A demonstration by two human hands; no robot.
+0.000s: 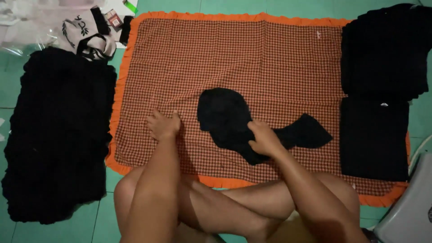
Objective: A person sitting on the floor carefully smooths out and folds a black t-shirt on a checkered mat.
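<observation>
A small black garment (227,118) lies crumpled in the middle of a red-checked cloth (234,58) with an orange frilled edge, spread on the green floor. My right hand (264,138) is closed on the garment's lower part, pinching the fabric. My left hand (163,125) rests on the checked cloth to the left of the garment, fingers curled, holding nothing. My crossed bare legs sit at the cloth's near edge.
A big heap of black clothing (58,135) lies on the floor at left. Folded black garments are stacked at right (384,49) and below them (373,137). A white bag with black straps (90,38) and small packets lie top left. A grey object (407,207) stands bottom right.
</observation>
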